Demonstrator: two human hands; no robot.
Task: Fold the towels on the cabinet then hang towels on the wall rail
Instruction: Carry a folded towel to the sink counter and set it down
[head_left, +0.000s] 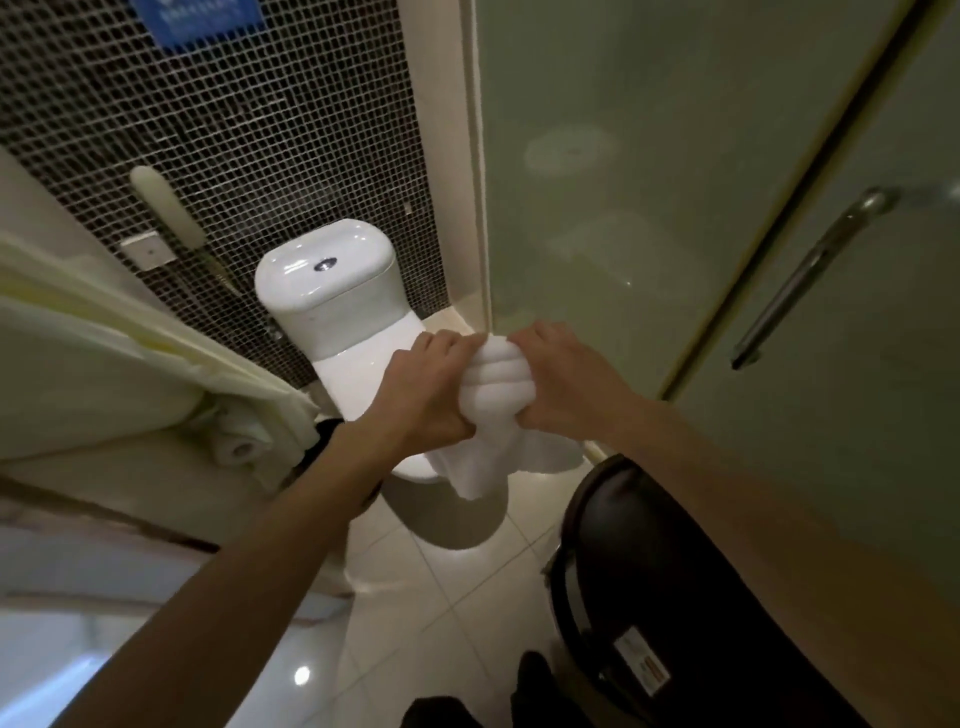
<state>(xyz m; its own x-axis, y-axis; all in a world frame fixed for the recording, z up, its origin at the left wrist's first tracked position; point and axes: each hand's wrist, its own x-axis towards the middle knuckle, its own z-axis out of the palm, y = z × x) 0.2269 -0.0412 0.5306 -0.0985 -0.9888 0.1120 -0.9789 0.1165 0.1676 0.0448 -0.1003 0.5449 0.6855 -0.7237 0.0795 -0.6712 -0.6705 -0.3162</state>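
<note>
In the head view, the person holds one white towel (496, 382) in the air, above the front part of the toilet (332, 291). The left hand (423, 389) and the right hand (563, 376) are close together, one on each side of the towel, and the fingers of both are curled tight into the cloth. The towel is gathered into a thick bunch between them, and its loose end hangs down in front of the toilet bowl. The two hands probably grip it this way to hold all the cloth together and off the floor while it is carried or opened; which of these, one cannot tell. No neat fold is visible, so the folding is probably not done for this towel. To the right of the toilet is a glass door (675, 156) with a long metal handle (810, 275). A black bin (649, 561) stands on the floor right of the toilet, nearer to the person. A paper roll (240, 448) sits left of the toilet.
</note>
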